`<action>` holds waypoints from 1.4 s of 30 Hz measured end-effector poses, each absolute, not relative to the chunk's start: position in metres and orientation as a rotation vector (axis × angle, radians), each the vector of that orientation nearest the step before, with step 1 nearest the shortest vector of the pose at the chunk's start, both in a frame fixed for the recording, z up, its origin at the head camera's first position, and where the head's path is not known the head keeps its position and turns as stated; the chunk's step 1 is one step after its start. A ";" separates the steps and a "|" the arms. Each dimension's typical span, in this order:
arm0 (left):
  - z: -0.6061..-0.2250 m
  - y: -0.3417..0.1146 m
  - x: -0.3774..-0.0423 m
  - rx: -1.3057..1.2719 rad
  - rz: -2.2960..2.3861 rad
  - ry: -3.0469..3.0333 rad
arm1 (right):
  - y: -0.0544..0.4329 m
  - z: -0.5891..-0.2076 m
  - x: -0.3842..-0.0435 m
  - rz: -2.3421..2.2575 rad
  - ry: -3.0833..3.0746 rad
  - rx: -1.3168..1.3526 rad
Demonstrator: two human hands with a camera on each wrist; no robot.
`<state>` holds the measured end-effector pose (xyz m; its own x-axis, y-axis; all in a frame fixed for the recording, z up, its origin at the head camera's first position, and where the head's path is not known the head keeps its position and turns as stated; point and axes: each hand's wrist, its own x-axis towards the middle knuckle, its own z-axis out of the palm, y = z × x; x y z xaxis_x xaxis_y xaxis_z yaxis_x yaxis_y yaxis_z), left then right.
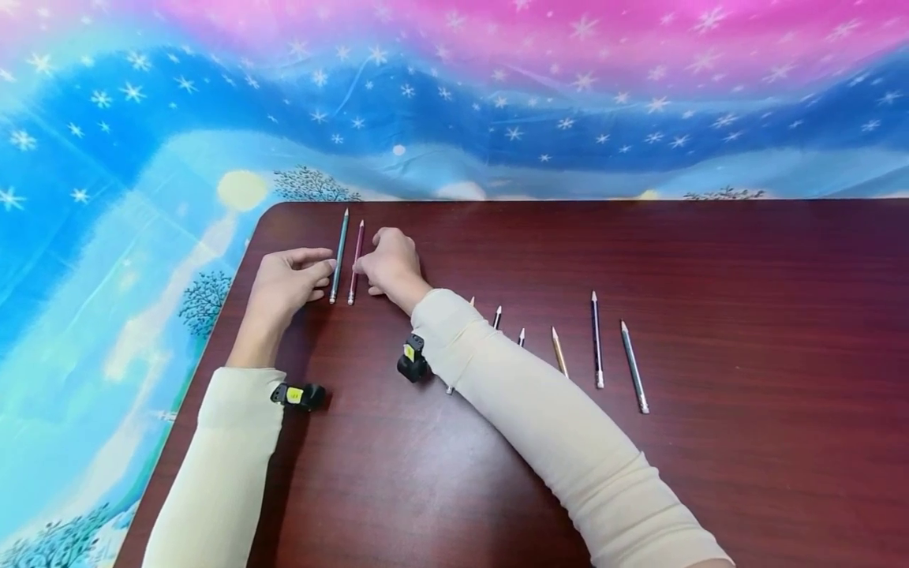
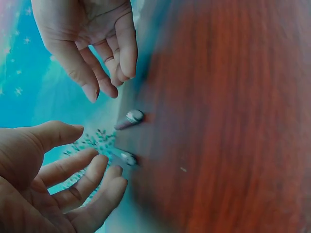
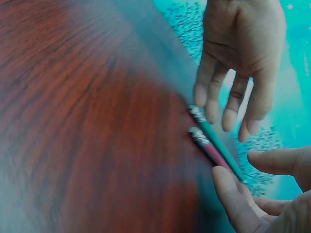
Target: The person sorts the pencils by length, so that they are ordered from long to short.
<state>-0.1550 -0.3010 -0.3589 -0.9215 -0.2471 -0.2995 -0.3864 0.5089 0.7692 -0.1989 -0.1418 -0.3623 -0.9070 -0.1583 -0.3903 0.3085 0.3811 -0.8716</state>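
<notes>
Two pencils lie side by side near the table's far left corner: a teal pencil (image 1: 341, 252) and a dark red pencil (image 1: 358, 256). Their eraser ends point toward the person. My left hand (image 1: 287, 284) is just left of the teal pencil, fingers loosely bent, thumb tip close to its shaft. On the other side, my right hand (image 1: 390, 264) is over the right edge of the red pencil; whether it touches is unclear. In the right wrist view, the right hand's thumb (image 3: 272, 161) stands apart from its fingers, beside the red pencil (image 3: 206, 145).
Farther right lie a dark pencil (image 1: 596, 339), a grey-green pencil (image 1: 634, 367) and a gold pencil (image 1: 559, 349). More pencil tips show past the right sleeve (image 1: 540, 410), which hides the rest. A patterned cloth (image 1: 454, 95) hangs behind the brown table (image 1: 767, 355).
</notes>
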 end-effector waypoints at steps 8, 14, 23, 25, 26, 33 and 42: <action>-0.343 -0.292 -0.148 -0.451 1.348 2.663 | -0.111 -0.340 -0.196 -1.563 2.203 0.055; -0.332 -0.277 -0.140 -0.349 1.293 2.707 | -0.084 -0.324 -0.190 -1.604 2.184 0.013; -0.330 -0.253 -0.126 -0.217 1.364 2.652 | -0.041 -0.319 -0.180 -1.551 2.198 -0.074; -0.330 -0.247 -0.123 -0.191 1.401 2.613 | -0.029 -0.320 -0.177 -1.550 2.200 -0.072; -0.331 -0.245 -0.122 -0.182 1.410 2.597 | -0.023 -0.320 -0.176 -1.550 2.197 -0.070; -0.340 -0.227 -0.113 -0.117 1.439 2.499 | 0.022 -0.324 -0.165 -1.546 2.205 -0.055; -0.357 -0.203 -0.106 -0.085 1.517 2.370 | 0.068 -0.330 -0.151 -1.546 2.201 -0.008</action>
